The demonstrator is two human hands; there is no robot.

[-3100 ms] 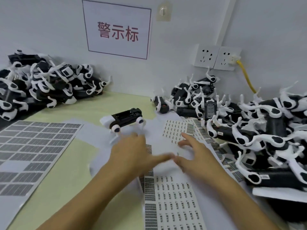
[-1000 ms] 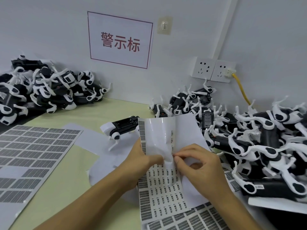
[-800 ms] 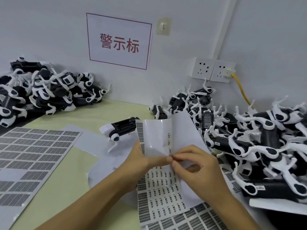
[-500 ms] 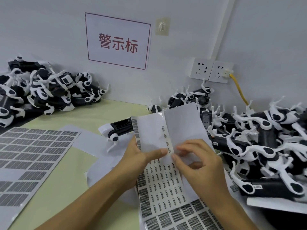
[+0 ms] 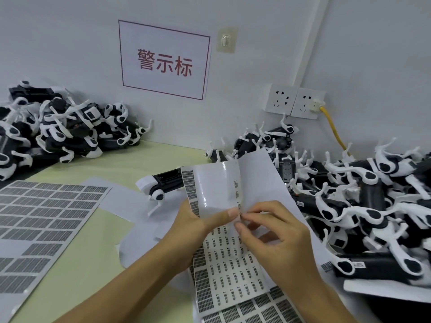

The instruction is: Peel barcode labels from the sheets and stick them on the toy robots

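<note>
Both forearms come in from the bottom edge and meet in the lower middle of the frame. The left hand holds the label sheet lifted up from the bench, with the thumb lying flat across the front of the sheet. The right hand has its fingers curled, and the thumb and first finger pinch at a small label just beside the left thumb tip.

The sheet is bent: its upper part is glossy and mostly bare, with one narrow column of small labels, and its lower part has many rows of small barcode labels. Dark barcode blocks run along its left edge. The print on the labels is too small to read.

A second sheet of grey labels lies flat at the left of the frame. Behind the lifted sheet, a single black and white toy robot lies on the bench. One pile of toy robots fills the right side, and another pile is at the upper left. On the wall, a white sign has red characters 警示标.
</note>
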